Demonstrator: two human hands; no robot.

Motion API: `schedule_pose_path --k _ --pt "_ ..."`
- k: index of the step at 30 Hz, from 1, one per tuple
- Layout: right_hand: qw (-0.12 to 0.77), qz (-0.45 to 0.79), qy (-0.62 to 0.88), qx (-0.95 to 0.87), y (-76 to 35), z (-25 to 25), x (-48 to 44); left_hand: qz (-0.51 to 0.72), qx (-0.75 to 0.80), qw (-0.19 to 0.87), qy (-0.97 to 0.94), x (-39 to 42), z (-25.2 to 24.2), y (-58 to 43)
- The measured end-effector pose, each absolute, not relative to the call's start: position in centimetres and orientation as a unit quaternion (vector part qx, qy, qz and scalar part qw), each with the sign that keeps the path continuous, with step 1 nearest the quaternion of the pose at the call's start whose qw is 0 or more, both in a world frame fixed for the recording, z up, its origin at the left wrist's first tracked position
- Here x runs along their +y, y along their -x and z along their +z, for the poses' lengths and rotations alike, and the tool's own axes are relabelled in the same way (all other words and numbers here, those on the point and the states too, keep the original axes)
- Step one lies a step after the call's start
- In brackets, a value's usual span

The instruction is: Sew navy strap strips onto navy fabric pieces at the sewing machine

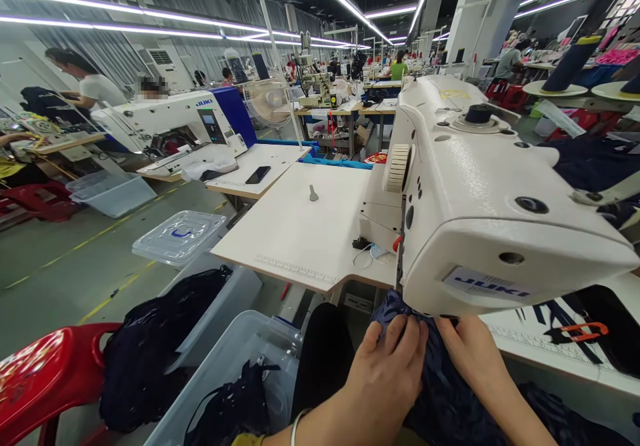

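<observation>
Dark navy patterned fabric [440, 393] hangs from beneath the head of a white JUKI sewing machine [500, 186] and drapes over my lap. My left hand [387, 366] is closed on the fabric just below the machine head, knuckles up and fingers bent. Close to the right, my right hand [465, 346] grips the same fabric near its edge, its fingertips partly hidden under the machine. The needle area is hidden behind the machine head.
Orange-handled thread snips [575, 333] and dark strips lie on the right tabletop. A small grey metal piece [313, 193] rests on the white table [285, 233]. Plastic bins [280, 339] with navy garments and a red stool [55, 373] stand left. A phone [258, 175] lies farther back.
</observation>
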State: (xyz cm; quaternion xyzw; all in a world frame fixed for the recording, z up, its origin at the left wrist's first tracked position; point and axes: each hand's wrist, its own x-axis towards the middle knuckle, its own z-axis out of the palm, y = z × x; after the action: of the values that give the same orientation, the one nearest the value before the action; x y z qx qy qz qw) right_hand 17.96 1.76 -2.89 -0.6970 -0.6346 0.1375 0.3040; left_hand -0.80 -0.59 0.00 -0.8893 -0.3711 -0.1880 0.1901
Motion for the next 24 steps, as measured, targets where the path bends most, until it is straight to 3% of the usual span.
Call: schedule_pose_path --k 5,10,14,24 --pt "0.311 0.171 0.709 -0.610 -17.8 -3.4 2.0 -0.214 -0.364 0.195 0.885 -0.4 -0.3 0.8" --pt "0.414 0.255 0.671 -0.560 -17.2 -2.8 2.3 -0.259 -0.372 0.180 0.873 0.0 -1.0 1.0" --pt "0.449 0.287 0.658 -0.533 -17.7 -3.0 2.8 -0.271 -0.359 0.167 0.877 0.6 -1.5 1.3" --pt "0.415 0.488 0.598 -0.482 -18.9 -6.9 1.0 -0.253 -0.346 0.149 0.891 0.7 -1.6 1.4"
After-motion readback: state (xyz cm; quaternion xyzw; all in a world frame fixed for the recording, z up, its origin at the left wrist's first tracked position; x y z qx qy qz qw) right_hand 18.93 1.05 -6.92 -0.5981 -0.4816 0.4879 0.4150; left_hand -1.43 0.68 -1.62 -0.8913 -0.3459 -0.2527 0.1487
